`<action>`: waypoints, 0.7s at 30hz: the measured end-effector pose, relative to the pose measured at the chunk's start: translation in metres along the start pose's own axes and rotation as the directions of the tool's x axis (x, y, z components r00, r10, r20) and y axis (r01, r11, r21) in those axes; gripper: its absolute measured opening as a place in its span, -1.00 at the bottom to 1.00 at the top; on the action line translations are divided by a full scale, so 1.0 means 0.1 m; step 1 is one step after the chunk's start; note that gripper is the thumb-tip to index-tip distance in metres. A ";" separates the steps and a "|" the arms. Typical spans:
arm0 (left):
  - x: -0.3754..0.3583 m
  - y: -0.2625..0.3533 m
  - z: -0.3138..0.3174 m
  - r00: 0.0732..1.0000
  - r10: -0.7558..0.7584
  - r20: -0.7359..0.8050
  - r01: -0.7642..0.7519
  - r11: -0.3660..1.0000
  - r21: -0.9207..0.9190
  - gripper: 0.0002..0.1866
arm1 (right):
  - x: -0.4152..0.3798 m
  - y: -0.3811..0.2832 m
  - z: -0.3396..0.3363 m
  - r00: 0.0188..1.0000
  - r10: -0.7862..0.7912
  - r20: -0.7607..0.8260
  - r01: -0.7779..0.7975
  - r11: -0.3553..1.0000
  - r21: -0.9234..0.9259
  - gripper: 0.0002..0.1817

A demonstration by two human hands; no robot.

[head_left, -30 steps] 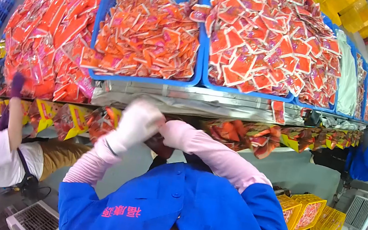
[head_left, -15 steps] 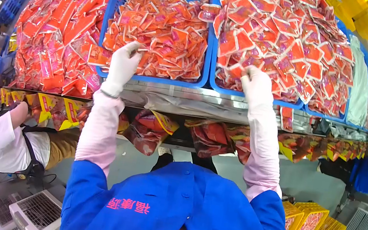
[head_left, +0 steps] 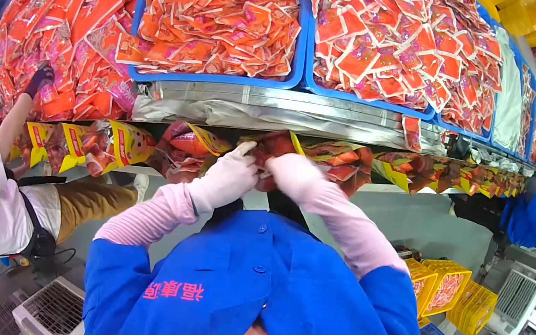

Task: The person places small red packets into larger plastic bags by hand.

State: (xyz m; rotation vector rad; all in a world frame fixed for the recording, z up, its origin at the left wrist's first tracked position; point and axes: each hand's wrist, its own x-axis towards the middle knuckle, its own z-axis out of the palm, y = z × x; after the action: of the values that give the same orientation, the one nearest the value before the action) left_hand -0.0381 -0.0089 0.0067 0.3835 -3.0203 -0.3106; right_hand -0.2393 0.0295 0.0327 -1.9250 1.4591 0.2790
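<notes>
Both gloved hands meet at one red bag (head_left: pixel 269 160) on the line of bags just under the worktop edge. The left hand (head_left: pixel 232 177) has its fingers closed on the bag's side, and the right hand (head_left: pixel 290 171) pinches the other side, so the bag is held steady. Blue baskets (head_left: pixel 298 65) full of orange packets (head_left: pixel 217 8) sit right above, close to reach.

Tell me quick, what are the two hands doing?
Left hand: fingers curled on a red bag under the shelf.
Right hand: closed on the same bag.
</notes>
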 end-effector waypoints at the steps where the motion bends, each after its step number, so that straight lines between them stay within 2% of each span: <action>1: -0.02 0.00 0.02 1.000 -0.003 -0.001 0.003 1.000 0.012 -0.87 | 0.24 -0.12 0.05 0.981 0.004 0.194 0.005 0.999 -0.047 -0.74; 2: -0.02 -0.01 0.01 1.000 0.024 -0.012 -0.024 1.000 -0.019 -0.90 | 0.97 0.25 1.03 0.995 0.085 0.052 -0.085 0.996 0.014 -0.73; 3: 0.00 -0.02 0.03 0.998 0.054 -0.027 -0.055 0.997 -0.049 -0.93 | 1.12 0.12 0.79 0.979 0.063 0.193 -0.082 0.993 0.090 -0.71; 4: 0.00 0.01 0.14 0.995 0.048 -0.093 -0.050 0.998 -0.025 -0.92 | 1.16 0.05 0.71 0.981 0.065 0.180 -0.082 0.993 0.085 -0.71; 6: 0.00 -0.02 0.00 0.999 0.034 -0.024 -0.034 0.999 0.007 -0.89 | 1.15 -0.05 0.63 0.983 0.033 0.180 -0.059 0.988 0.144 -0.70; 7: 0.03 -0.06 -0.11 0.998 -0.033 0.061 0.038 0.997 -0.072 -0.92 | 1.13 -0.06 0.60 0.984 0.020 0.179 -0.053 0.983 0.178 -0.70; 8: 0.13 -0.11 -0.41 0.990 -0.130 -0.054 0.107 0.945 -0.310 -0.93 | 1.07 -0.04 0.51 0.983 0.009 0.185 -0.048 0.976 0.211 -0.70; 10: 0.32 -0.47 -0.65 0.910 -0.296 -0.289 0.215 0.935 -0.282 -0.90 | 0.54 -0.04 -0.19 0.988 -0.148 0.035 0.142 0.979 0.150 -0.71; 12: 0.56 -0.96 -0.82 0.836 -0.387 -0.389 0.355 0.922 -0.153 -0.87 | 0.13 0.33 -0.80 0.941 -0.115 -0.318 0.211 0.935 0.286 -0.71; 13: 0.73 -1.24 -0.76 0.826 -0.371 -0.425 0.388 0.920 -0.050 -0.82 | 0.04 0.54 -1.12 0.853 0.039 -0.521 0.107 0.963 0.249 -0.73; 14: 0.86 -1.53 -0.64 0.818 -0.352 -0.454 0.421 0.905 0.059 -0.77 | 0.28 0.97 -1.14 0.676 0.223 -0.702 -0.086 0.971 0.225 -0.71; 15: 0.99 -1.77 -0.56 0.800 -0.393 -0.453 0.494 0.861 0.126 -0.76 | 0.36 1.26 -1.44 0.706 0.317 -0.634 -0.300 0.944 0.137 -0.56; 16: 1.10 -1.94 -0.46 0.778 -0.431 -0.457 0.558 0.808 0.190 -0.74 | 0.58 1.66 -1.34 0.525 0.267 -0.808 -0.434 0.901 0.016 -0.38; 17: 1.13 -2.04 -0.39 0.774 -0.437 -0.458 0.568 0.799 0.198 -0.74 | 0.74 1.89 -1.34 0.528 0.367 -0.765 -0.507 0.860 0.063 -0.32; 18: 1.17 -2.11 -0.32 0.650 -0.665 -0.369 0.731 0.679 0.064 -0.74 | 0.97 2.17 -1.27 0.507 0.346 -0.789 -0.549 0.836 0.014 -0.33; 19: 1.20 -2.16 -0.27 0.484 -0.841 -0.243 0.860 0.508 -0.048 -0.73 | 1.06 2.35 -1.21 0.506 0.322 -0.800 -0.498 0.867 0.034 -0.33; 20: 1.18 -2.27 -0.25 0.486 -0.839 -0.245 0.859 0.511 -0.043 -0.73 | 1.10 2.44 -1.19 0.500 0.302 -0.812 -0.446 0.893 0.057 -0.33; 21: 1.06 -2.38 -0.26 0.484 -0.834 -0.265 0.842 0.526 -0.119 -0.69 | 1.05 2.43 -1.19 0.484 0.312 -0.818 -0.413 0.905 0.101 -0.32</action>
State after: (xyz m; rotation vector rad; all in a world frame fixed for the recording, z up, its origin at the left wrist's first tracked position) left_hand -0.0813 -0.2662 -0.0122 1.7535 -2.2795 -0.2197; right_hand -0.4525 -0.1566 -0.0334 -1.8772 2.5376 -0.4674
